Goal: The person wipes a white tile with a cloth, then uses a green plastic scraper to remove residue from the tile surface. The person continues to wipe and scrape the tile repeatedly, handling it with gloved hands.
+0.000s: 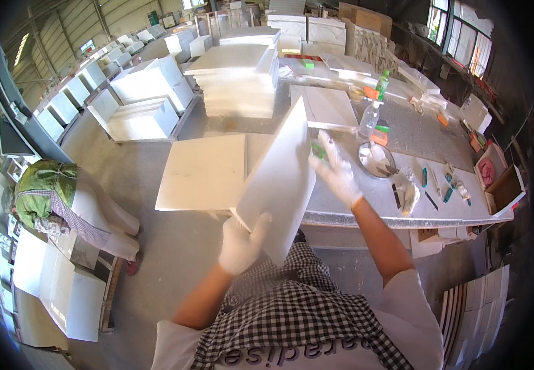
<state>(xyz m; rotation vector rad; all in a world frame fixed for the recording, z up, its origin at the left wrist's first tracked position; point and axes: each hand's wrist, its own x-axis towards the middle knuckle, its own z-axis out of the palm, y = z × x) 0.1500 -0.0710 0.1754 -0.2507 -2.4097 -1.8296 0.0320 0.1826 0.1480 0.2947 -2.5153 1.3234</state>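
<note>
Behind left hand [240, 244], slab [284, 179] partly hidden.

Bare table [375, 193] before the bowl [372, 173], tilted white panel [284, 179] in the way leftward.

The slab [279, 185] looks like pale stone or tile, smooth and matt across its broad face, and the gloves on the left hand [242, 243] and right hand [339, 180] appear to be matt knitted cloth, beside the woven cloth of the apron [285, 317]. On the dull, dusty-looking worktable [353, 197], the bowl [369, 171] has the shine of metal, while the bottle [369, 118] is clear, glossy plastic. Rough, unvarnished wood forms the pallet [109, 296].
</note>
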